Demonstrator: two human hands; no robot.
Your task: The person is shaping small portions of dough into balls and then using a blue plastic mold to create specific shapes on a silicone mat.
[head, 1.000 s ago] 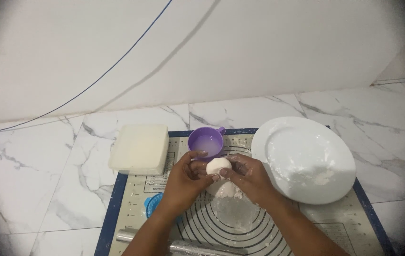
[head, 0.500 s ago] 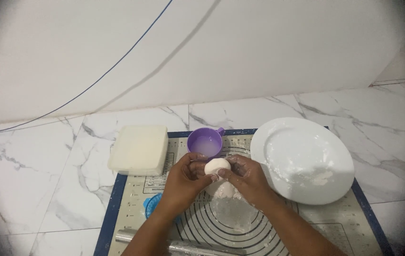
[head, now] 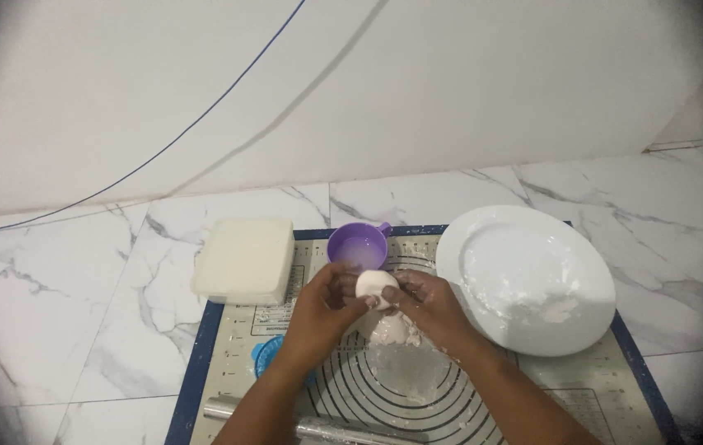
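- Holding a small white dough ball (head: pixel 376 285) between both hands, just above the baking mat (head: pixel 228 363) – that's what I see from the head cam.
- Left hand (head: pixel 324 311): grip clenched round the ball's left side, fingers curled, thumb on top.
- Right hand (head: pixel 429 305): grip grasping the ball's right side w/ fingertips; floury smears on the fingers.
- Ball sits approx. over the mat's upper middle, just below the purple cup (head: pixel 357 245), not touching it as far as I can tell.
- Under the hands: a lump of dough (head: pixel 392 330) and a floury patch on the mat's ring markings.
- White plate (head: pixel 526 278) right of the hands, dusted w/ flour, overlapping the mat's right part.
- Cream lidded box (head: pixel 245 259) left of the cup, partly on the mat's corner, partly on the marble floor (head: pixel 63 330).
- Blue round thing (head: pixel 266 356) by the left wrist, half hidden – can't tell what it is.
- Metal rolling pin (head: pixel 318 427) at the bottom edge, under the forearms.
- Vs. 1 s ago & 0.5 s ago: hardly any diff. Both hands stay clamped on the ball in the same spot; cup, plate, box, pin unmoved. Only a slight shift of fingers round the ball, view steady.
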